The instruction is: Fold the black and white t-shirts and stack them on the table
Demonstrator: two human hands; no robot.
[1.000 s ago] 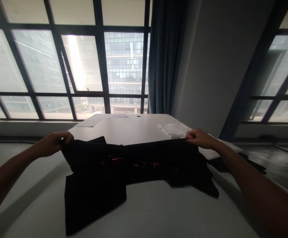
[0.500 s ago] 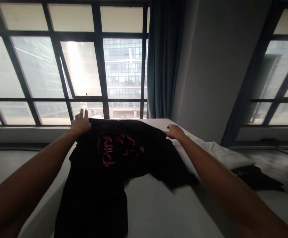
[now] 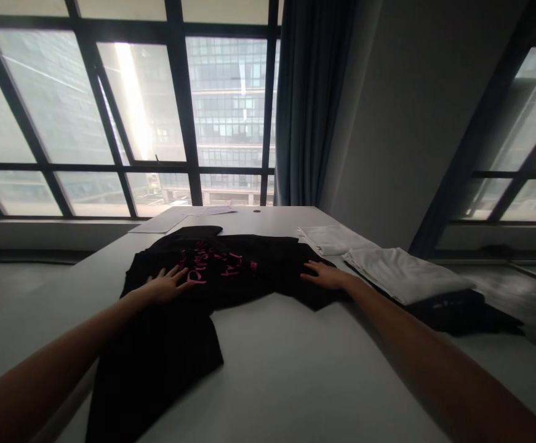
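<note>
Both hands (image 3: 166,286) flat on the black shirt (image 3: 231,271).

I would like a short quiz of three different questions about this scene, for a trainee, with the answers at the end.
1. True or false: the left hand lies flat and open on the black cotton T-shirt with pink lettering.
2. Which thing lies nearest the right hand? A) the folded white cloth B) the dark blue curtain C) the loose paper sheets
3. Fill in: the T-shirt lies spread on the white ____.

Key: 1 true; 2 A; 3 table.
</note>
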